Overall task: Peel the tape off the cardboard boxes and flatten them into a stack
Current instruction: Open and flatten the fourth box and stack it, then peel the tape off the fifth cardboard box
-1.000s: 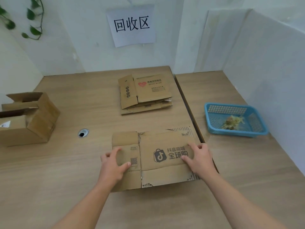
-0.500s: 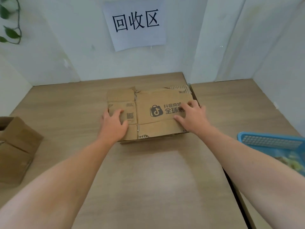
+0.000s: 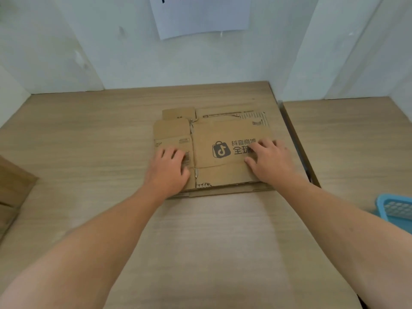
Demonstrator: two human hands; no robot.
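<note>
Left hand (image 3: 169, 170) and right hand (image 3: 269, 161) press flat-fingered, gripping nothing, on the flattened box (image 3: 214, 130), which lies atop the stack (image 3: 223, 192) at the desk's (image 3: 89, 141) far centre. A standing box (image 3: 13, 188) at the left edge looks unflattened, so it is probably still to do.

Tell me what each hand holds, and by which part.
Nothing is gripped. The left hand presses flat on the narrow left panel of the flattened box; the right hand presses on the right end of its printed panel.
</note>
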